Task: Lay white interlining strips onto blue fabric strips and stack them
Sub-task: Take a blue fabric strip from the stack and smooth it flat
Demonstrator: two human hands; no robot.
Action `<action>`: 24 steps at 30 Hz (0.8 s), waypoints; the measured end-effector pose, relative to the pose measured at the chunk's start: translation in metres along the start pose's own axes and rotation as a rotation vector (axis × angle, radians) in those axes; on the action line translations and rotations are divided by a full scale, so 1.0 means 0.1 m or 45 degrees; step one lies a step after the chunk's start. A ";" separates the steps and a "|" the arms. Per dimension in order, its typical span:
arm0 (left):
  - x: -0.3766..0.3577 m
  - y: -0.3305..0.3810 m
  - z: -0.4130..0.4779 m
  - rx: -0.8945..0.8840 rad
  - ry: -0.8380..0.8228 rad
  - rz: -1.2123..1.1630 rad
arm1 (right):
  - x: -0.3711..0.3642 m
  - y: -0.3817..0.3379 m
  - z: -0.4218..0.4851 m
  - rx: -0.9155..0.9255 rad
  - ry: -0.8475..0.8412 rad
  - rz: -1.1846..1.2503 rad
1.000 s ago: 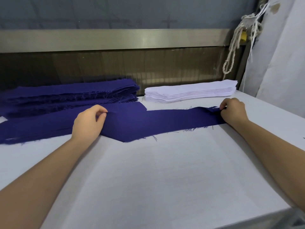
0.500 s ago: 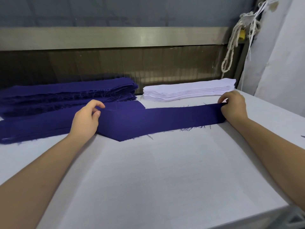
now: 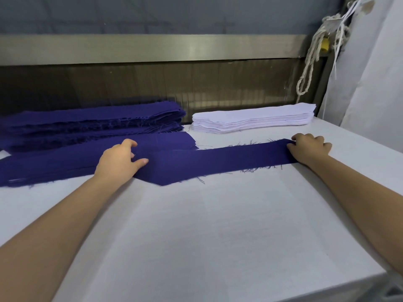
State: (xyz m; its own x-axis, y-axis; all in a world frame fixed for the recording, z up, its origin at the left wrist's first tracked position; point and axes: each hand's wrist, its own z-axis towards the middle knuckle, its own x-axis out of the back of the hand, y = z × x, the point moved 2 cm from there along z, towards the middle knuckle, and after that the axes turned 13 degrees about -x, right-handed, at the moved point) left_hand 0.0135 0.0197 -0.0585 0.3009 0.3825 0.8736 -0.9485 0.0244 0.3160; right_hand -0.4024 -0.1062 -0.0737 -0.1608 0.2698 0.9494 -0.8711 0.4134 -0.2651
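Note:
A long blue fabric strip [image 3: 218,162] with frayed edges lies stretched across the white table [image 3: 218,236]. My left hand [image 3: 118,159] holds its left end, thumb on top of the cloth and fingers curled behind. My right hand [image 3: 309,149] grips the right end with curled fingers. Under the left part lies another flat blue strip [image 3: 54,166]. Behind it sits a thick stack of blue strips [image 3: 87,125]. A stack of white interlining strips [image 3: 253,119] sits at the back right, untouched.
A metal rail and a dark panel [image 3: 152,83] run along the table's back edge. White cords [image 3: 311,62] hang at the back right beside a pale curtain [image 3: 375,73]. The table's near right corner [image 3: 383,277] drops off.
The blue strip, slightly raised and rumpled before, now lies flat and taut on the table. My right hand has slid a little to the right, and my left thumb has come down on the cloth.

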 end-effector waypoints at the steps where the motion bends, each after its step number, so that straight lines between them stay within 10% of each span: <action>1: -0.01 0.01 0.00 0.008 0.001 -0.043 | 0.00 0.00 0.01 0.001 0.004 -0.009; 13: 0.07 -0.08 0.05 0.182 0.268 -0.686 | 0.10 -0.03 -0.05 0.133 -0.038 0.595; 24: 0.51 -0.80 0.12 0.394 0.512 -0.506 | 0.18 -0.60 -0.45 0.220 -0.527 1.334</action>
State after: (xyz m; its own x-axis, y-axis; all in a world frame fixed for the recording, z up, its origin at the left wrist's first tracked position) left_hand 0.1058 0.0261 -0.0352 0.5054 0.7171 0.4800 -0.6819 -0.0090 0.7314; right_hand -0.3321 -0.0872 -0.0484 -0.9597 0.0910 0.2660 -0.2653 0.0197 -0.9640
